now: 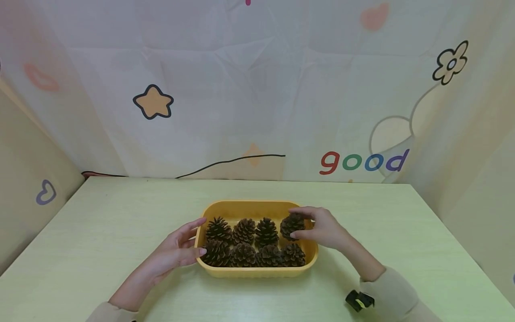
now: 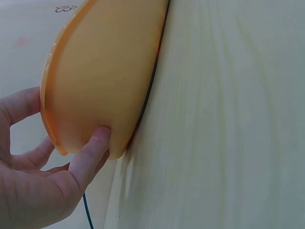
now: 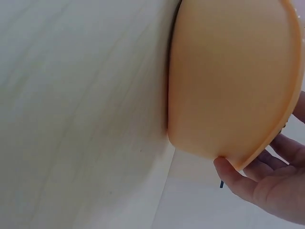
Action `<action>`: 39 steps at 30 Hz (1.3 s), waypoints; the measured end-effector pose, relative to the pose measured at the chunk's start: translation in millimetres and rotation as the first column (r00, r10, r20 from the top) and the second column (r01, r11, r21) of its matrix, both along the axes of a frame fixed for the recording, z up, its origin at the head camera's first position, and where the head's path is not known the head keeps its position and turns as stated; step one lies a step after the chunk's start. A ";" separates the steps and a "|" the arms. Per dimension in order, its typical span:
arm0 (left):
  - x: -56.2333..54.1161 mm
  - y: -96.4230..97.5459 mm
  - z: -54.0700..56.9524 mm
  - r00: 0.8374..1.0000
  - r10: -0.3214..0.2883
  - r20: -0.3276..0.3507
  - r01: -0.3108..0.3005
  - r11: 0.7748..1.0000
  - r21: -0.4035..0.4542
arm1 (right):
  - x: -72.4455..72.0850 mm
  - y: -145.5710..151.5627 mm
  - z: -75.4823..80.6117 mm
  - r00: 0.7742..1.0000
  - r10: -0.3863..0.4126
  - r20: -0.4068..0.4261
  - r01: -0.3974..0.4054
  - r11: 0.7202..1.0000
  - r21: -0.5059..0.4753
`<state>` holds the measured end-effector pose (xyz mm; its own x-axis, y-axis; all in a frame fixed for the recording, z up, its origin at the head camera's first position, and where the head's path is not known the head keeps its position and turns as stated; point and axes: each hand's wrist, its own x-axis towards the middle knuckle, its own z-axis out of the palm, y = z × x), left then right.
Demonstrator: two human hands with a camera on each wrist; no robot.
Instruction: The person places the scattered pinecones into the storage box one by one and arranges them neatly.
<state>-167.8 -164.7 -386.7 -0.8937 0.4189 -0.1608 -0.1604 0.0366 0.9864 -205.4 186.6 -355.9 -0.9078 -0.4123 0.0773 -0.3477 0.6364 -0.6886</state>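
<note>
A yellow plastic bin (image 1: 257, 272) stands on the table with several brown pine cones (image 1: 243, 256) in two rows inside. At its left end my left hand (image 1: 179, 248) grips the rim, the thumb at the near side. In the left wrist view, a fingertip (image 2: 102, 133) of that hand presses the bin's outer wall (image 2: 105, 76). Over the right end, my right hand (image 1: 323, 228) holds a pine cone (image 1: 291, 226) between thumb and fingers, at the back right corner. In the right wrist view, a fingertip (image 3: 221, 164) of this hand meets the bin's outside near the rim.
The bin sits mid-table on a pale wood-look table (image 1: 120, 214). A printed cloth backdrop (image 1: 225, 98) hangs behind, with more cloth at both sides. A black strap (image 1: 359, 300) shows at the right sleeve (image 1: 388, 293).
</note>
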 end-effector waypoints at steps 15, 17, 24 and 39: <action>0.1 -0.4 -0.1 1.000 0.000 -0.004 0.000 1.000 -0.004 | -3.8 -13.4 -0.1 0.995 0.074 -0.068 -0.062 0.985 0.162; 0.2 -0.5 -0.2 1.000 0.000 -0.004 0.000 1.000 -0.005 | -4.8 -14.6 -0.7 0.994 0.086 -0.074 -0.072 0.981 0.179; 0.0 -0.6 -1.0 1.000 -0.005 -0.004 0.005 1.000 -0.002 | -7.3 -17.3 -2.1 0.991 0.111 -0.081 -0.089 0.967 0.240; -0.1 0.4 0.1 1.000 0.004 -0.001 -0.004 1.000 -0.005 | -8.5 -19.0 5.1 0.995 0.096 0.010 -0.095 0.959 0.266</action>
